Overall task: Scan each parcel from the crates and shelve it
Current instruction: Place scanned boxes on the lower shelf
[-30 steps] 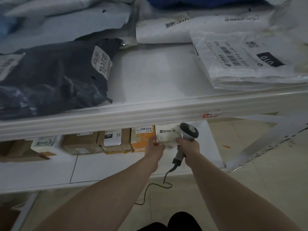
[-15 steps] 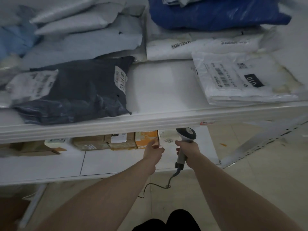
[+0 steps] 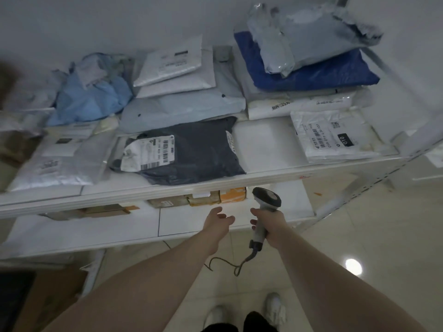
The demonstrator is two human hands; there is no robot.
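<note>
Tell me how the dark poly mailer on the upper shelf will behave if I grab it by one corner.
The dark mailer looks wrinkled and pillowy, so it would probably sag rather than stay flat. Its glossy plastic skin may slip in a light pinch. Nothing suggests a rigid box inside, so it is likely light for its size.

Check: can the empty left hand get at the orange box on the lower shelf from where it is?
Probably yes. The left hand is open, holds nothing, and hovers just in front of the orange box, with bare lower shelf between them. The upper shelf edge overhangs the box, so it would reach in under it.
</note>
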